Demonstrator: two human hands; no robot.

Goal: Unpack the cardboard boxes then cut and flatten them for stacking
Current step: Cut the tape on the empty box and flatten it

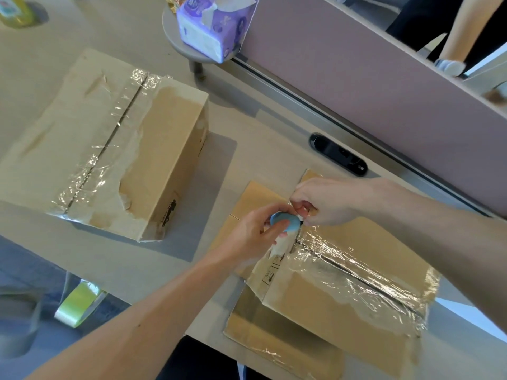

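- Step: slitting tape (356, 272) on near box (329, 319), right side of surface (247, 127).
- Left hand (251, 235) fingers pinch blue cutter (285, 222) at seam; right hand (326, 200) fingers pinch tape.
- Next: probably run cutter along seam.

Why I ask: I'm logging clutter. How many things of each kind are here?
Brown cardboard boxes: 2
Small blue cutter: 1
Purple tissue pack: 1
Green tape roll: 1
Yellow bottle: 1
Total: 6
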